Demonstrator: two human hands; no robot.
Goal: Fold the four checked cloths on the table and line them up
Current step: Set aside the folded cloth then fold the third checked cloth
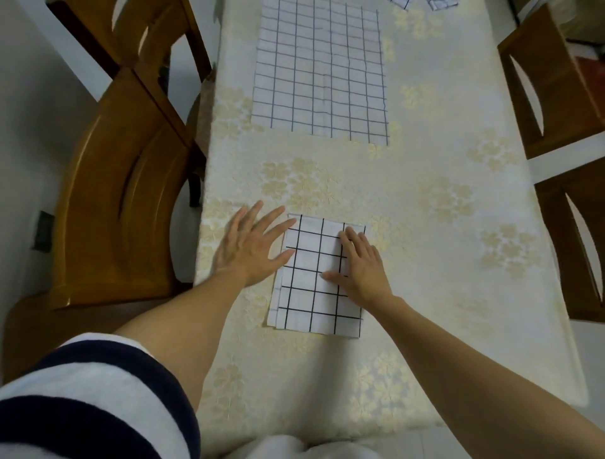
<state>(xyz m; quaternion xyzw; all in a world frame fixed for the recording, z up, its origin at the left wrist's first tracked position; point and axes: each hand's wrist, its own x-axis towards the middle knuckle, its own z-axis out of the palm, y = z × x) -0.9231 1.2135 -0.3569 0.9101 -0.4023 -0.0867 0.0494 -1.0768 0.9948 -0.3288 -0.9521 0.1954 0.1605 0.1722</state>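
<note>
A folded white cloth with a black check (311, 295) lies near the front of the table. My left hand (252, 245) is spread flat, its fingertips touching the cloth's left edge. My right hand (360, 265) presses flat on the cloth's right half. Farther back lies a larger checked cloth (320, 72), spread out flat. Corners of two more checked cloths (401, 2) (442, 4) show at the top edge, mostly cut off.
The table (442, 229) wears a cream cloth with a pale flower pattern. Wooden chairs stand at the left (124, 196) and at the right (556, 98). A second right-hand chair (582, 249) sits nearer.
</note>
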